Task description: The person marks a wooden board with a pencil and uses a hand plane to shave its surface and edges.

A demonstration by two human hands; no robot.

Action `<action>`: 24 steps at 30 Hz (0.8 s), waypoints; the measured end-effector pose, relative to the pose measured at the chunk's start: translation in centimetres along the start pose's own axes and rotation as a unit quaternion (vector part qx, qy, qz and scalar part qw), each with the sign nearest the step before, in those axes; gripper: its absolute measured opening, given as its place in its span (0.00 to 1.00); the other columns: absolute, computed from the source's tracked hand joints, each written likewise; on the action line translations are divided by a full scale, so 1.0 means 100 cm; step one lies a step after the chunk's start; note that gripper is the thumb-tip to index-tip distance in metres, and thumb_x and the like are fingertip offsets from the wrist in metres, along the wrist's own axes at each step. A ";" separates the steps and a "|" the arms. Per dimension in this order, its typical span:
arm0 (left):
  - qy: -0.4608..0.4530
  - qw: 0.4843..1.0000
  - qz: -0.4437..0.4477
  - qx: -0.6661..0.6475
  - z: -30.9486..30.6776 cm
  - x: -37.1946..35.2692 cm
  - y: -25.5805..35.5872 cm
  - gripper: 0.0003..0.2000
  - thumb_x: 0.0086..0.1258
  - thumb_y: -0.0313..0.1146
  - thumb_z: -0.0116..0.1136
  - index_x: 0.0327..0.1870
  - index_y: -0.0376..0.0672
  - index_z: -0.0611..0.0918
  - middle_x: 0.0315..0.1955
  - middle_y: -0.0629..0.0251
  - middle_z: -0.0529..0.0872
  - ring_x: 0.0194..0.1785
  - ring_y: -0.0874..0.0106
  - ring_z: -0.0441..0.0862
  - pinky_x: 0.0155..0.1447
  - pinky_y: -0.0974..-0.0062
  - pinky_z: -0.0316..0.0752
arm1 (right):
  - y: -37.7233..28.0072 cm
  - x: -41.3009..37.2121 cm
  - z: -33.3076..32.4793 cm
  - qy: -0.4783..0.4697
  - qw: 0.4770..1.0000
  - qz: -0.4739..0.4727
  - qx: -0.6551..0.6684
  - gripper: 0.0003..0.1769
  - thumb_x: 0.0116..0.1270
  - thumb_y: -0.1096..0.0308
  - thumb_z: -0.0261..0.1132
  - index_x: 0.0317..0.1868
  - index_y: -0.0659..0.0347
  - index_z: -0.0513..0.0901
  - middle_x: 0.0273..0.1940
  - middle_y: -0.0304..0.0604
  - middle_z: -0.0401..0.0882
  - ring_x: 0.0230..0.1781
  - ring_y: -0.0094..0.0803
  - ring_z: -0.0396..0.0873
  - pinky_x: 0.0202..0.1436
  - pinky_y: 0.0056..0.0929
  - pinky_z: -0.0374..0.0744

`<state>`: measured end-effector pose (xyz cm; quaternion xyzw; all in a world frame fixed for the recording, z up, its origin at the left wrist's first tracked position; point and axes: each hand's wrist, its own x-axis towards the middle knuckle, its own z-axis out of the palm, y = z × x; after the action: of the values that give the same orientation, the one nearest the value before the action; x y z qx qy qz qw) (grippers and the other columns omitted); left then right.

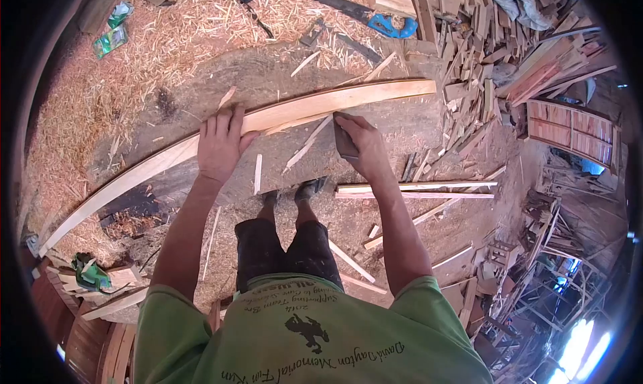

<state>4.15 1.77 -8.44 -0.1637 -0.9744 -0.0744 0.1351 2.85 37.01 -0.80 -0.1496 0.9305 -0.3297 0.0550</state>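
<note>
1 curved plank (301, 106), 1 left hand (218, 149), 1 right hand (365, 146), 1 dark tool (345, 143), 1 blue-handled saw (378, 21), 2 laths (415, 186)

Between the left hand (220, 146) and the right hand (365, 146), which grips a dark tool (343, 137), the curved plank (301, 109) lies bare and reachable. Loose slivers (307, 145) litter the slab just below it. A heap of offcuts (482, 55) crowds the plank's right end. Beyond it, shavings (134, 69) and a saw (392, 27), perhaps other tools too, clutter the ground
</note>
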 end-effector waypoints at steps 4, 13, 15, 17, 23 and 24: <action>-0.037 0.999 -0.001 0.011 0.000 0.000 0.001 0.41 0.77 0.58 0.66 0.84 0.43 0.73 0.64 0.58 0.80 0.65 0.57 0.78 0.69 0.55 0.73 | -0.025 -0.010 0.035 0.009 0.993 -0.048 0.106 0.27 0.63 0.79 0.72 0.65 0.63 0.88 0.67 0.59 0.88 0.62 0.58 0.90 0.66 0.47 0.88; -0.052 0.999 0.007 -0.004 -0.009 0.002 0.000 0.40 0.78 0.58 0.67 0.84 0.41 0.73 0.66 0.60 0.82 0.66 0.60 0.78 0.72 0.56 0.72 | -0.077 -0.011 0.089 -0.003 0.987 -0.030 0.156 0.28 0.66 0.83 0.69 0.68 0.63 0.89 0.72 0.57 0.84 0.74 0.57 0.84 0.75 0.43 0.85; -0.058 0.998 -0.001 -0.026 -0.011 0.003 0.000 0.39 0.78 0.54 0.67 0.83 0.40 0.73 0.67 0.60 0.81 0.67 0.60 0.78 0.72 0.55 0.72 | -0.082 -0.009 0.086 -0.019 0.989 -0.029 0.145 0.28 0.66 0.83 0.69 0.67 0.63 0.89 0.72 0.58 0.84 0.73 0.57 0.84 0.75 0.42 0.85; -0.062 0.996 -0.008 -0.059 -0.016 0.005 0.001 0.38 0.78 0.51 0.68 0.83 0.40 0.73 0.67 0.59 0.81 0.68 0.59 0.77 0.73 0.55 0.71 | -0.087 0.002 0.084 -0.031 0.992 -0.044 0.114 0.28 0.65 0.83 0.70 0.67 0.62 0.89 0.71 0.58 0.84 0.72 0.56 0.85 0.73 0.42 0.86; 0.018 0.974 -0.058 -0.218 -0.038 0.008 -0.034 0.28 0.79 0.45 0.67 0.75 0.41 0.78 0.59 0.53 0.84 0.62 0.52 0.82 0.66 0.51 0.77 | -0.109 0.055 0.060 -0.115 0.992 0.023 0.050 0.19 0.64 0.77 0.73 0.57 0.59 0.94 0.53 0.54 0.94 0.52 0.49 0.94 0.58 0.41 0.89; 0.024 0.976 -0.094 -0.195 -0.035 0.003 -0.059 0.25 0.80 0.46 0.66 0.71 0.42 0.79 0.56 0.52 0.85 0.60 0.50 0.83 0.64 0.49 0.78 | -0.104 0.066 0.059 -0.124 0.991 0.009 0.042 0.18 0.65 0.76 0.73 0.55 0.59 0.94 0.50 0.53 0.95 0.50 0.48 0.94 0.57 0.40 0.89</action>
<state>2.67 -4.30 -5.62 -0.0922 -0.9488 -0.2788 0.1161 0.28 23.72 1.09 -0.1786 0.9030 -0.3472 0.1792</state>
